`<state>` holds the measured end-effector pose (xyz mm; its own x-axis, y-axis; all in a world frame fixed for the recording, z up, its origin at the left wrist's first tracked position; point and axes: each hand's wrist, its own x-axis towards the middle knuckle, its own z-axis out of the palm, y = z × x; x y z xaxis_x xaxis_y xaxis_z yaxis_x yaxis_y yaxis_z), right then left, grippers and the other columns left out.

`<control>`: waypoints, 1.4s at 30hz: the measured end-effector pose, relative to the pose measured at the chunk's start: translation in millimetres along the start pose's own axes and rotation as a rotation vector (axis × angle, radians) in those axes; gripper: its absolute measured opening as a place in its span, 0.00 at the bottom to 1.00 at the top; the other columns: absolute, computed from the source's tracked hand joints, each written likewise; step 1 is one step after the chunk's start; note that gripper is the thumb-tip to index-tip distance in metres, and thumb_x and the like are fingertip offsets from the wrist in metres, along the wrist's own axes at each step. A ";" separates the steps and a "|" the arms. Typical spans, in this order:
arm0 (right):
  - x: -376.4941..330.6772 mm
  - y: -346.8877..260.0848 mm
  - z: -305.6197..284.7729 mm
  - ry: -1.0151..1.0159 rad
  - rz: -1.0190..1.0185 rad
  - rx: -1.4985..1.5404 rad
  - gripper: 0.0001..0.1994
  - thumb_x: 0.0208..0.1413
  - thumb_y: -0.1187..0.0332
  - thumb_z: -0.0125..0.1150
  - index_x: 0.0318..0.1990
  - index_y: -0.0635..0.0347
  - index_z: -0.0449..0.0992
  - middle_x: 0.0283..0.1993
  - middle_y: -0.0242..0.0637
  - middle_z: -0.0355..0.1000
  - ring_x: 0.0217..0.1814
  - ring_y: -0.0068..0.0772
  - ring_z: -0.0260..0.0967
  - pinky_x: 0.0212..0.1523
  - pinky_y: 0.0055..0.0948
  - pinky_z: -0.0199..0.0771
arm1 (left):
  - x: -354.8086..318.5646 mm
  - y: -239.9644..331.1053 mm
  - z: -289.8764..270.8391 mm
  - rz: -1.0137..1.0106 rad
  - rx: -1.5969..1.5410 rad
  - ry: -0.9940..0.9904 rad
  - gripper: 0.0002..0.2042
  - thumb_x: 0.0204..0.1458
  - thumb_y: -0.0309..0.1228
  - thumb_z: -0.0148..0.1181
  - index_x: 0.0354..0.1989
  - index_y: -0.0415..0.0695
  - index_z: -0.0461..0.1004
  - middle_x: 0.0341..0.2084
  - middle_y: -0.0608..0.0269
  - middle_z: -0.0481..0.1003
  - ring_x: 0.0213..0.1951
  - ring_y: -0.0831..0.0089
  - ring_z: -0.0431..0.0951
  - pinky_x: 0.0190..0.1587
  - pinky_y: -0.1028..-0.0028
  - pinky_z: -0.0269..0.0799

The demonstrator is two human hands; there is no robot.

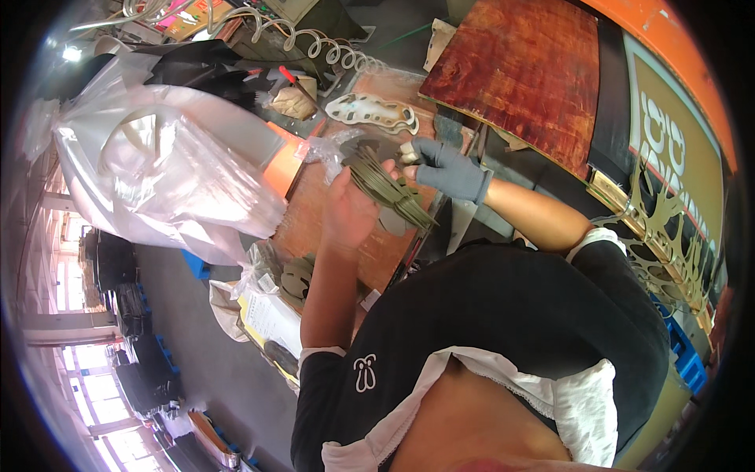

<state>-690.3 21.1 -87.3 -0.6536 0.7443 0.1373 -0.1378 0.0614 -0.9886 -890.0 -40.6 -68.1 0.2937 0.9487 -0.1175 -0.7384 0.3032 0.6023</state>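
My left hand [350, 211] is bare and grips a fanned stack of thin olive-green flat pieces [389, 189] over a reddish-brown workboard [314, 212]. My right hand [450, 167], in a grey glove, sits at the upper end of the stack and pinches a small pale piece [406, 152] between its fingertips. Crumpled clear wrapping [329, 149] lies just left of the stack. A white-edged cut-out shape [372, 112] rests on the board beyond my hands.
A large clear plastic bag [165, 169] bulges at the left. A dark red wooden panel [523, 71] lies at the upper right, a perforated metal sheet [668, 236] at the far right. A coiled air hose [314, 43] runs along the top. Papers and bags [267, 315] hang below the board.
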 end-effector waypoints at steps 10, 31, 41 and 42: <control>15.5 -16.0 -13.4 -0.103 0.150 -0.051 0.19 0.52 0.60 0.60 0.46 0.61 0.66 0.40 0.30 0.65 0.41 0.19 0.61 0.40 0.24 0.65 | 27.8 12.8 37.1 -0.020 0.006 -0.137 0.23 0.59 0.36 0.39 0.60 0.33 0.56 0.55 0.41 0.64 0.59 0.54 0.62 0.62 0.59 0.54; 3.9 -17.1 -25.4 -0.295 0.004 -0.237 0.32 0.45 0.75 0.59 0.61 0.63 0.57 0.53 0.39 0.65 0.53 0.25 0.61 0.53 0.27 0.63 | 18.7 19.3 18.8 -0.054 0.036 -0.144 0.24 0.57 0.35 0.42 0.59 0.34 0.56 0.57 0.42 0.60 0.61 0.53 0.59 0.63 0.56 0.50; 7.8 -13.5 -6.4 -0.187 0.099 -0.630 0.36 0.44 0.63 0.61 0.62 0.62 0.55 0.50 0.45 0.68 0.50 0.36 0.67 0.50 0.32 0.66 | 19.5 5.1 17.5 0.017 0.128 0.093 0.15 0.54 0.26 0.48 0.51 0.37 0.66 0.48 0.51 0.70 0.51 0.61 0.69 0.56 0.62 0.60; 7.0 -12.2 -1.9 -0.163 0.078 -0.747 0.36 0.44 0.60 0.62 0.62 0.62 0.55 0.49 0.46 0.68 0.50 0.38 0.68 0.50 0.33 0.67 | 20.2 -0.8 15.7 0.061 0.262 0.160 0.14 0.54 0.25 0.49 0.49 0.37 0.68 0.45 0.53 0.71 0.49 0.63 0.70 0.55 0.64 0.61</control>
<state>-691.8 26.8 -74.4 -0.7502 0.6610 0.0157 0.4147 0.4888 -0.7676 -873.9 -23.1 -58.6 0.1390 0.9729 -0.1849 -0.5642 0.2312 0.7926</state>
